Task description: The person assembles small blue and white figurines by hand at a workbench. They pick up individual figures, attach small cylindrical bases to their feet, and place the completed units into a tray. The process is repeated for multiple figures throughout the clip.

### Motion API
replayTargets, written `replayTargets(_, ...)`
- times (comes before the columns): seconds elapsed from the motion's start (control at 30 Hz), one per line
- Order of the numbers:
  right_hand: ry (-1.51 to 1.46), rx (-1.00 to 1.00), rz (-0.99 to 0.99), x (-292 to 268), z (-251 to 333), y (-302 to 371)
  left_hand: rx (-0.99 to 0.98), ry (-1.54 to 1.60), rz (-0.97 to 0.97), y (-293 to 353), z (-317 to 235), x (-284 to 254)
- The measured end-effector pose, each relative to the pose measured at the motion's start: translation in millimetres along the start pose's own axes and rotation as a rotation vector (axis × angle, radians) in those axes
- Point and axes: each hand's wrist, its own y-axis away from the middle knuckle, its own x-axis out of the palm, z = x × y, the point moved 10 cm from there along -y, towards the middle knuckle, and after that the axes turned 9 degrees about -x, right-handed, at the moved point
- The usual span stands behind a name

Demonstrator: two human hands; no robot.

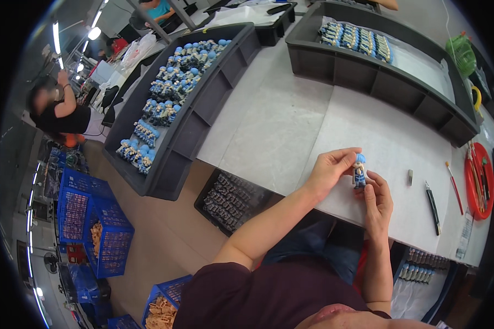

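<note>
Blue perforated plastic crates (112,244) stand on the floor at left, beyond a long dark-grey plastic tray (204,107) that lies across the left end of a pale, sheet-covered worktable surface (274,123), filled with clusters of small blue-topped figures (173,82). Below the surface's near edge, a black shallow tray (200,203) carries rows of small dark pieces (225,198). Over that near edge, right of its middle, a worker's left hand (329,172) pinches a small blue-haired, blue-and-cream toy figurine (359,174) between thumb and fingers at the head, while the right hand (380,209), fingers curled, grips its lower end between thumb and fingertips; the figurine is held head up between the two. At the surface's far edge, a second dark-grey plastic tray (357,80) has rows of similar figures (354,41) toward its left end. Right of the hands lie a small grey block (410,177), a slim black pen-shaped tool (432,208) near the near right corner, a thin red-handled brush (455,189) and, by the right edge, a red oval dish (492,183) holding more brushes (480,178).
</note>
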Motion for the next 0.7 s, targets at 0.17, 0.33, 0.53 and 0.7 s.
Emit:
replayTargets(0.17,-0.028,0.019,-0.003,1.1,-1.4,-2.7,-0.009,0.036,-0.018,1.2,-3.9,-4.6)
replayTargets(0.33,0.006,0.013,-0.009,-3.8,-2.9,-5.3,-0.015,0.003,-0.047,-0.4,-4.4,-1.6)
replayTargets(0.53,0.012,0.018,-0.010,-2.3,-1.2,-5.1,0.000,-0.002,-0.033,0.5,-6.8,-1.2)
replayTargets(0.7,0.028,0.010,-0.007,-0.5,-0.3,-4.9,0.012,-0.003,-0.066,1.2,-6.9,-4.9)
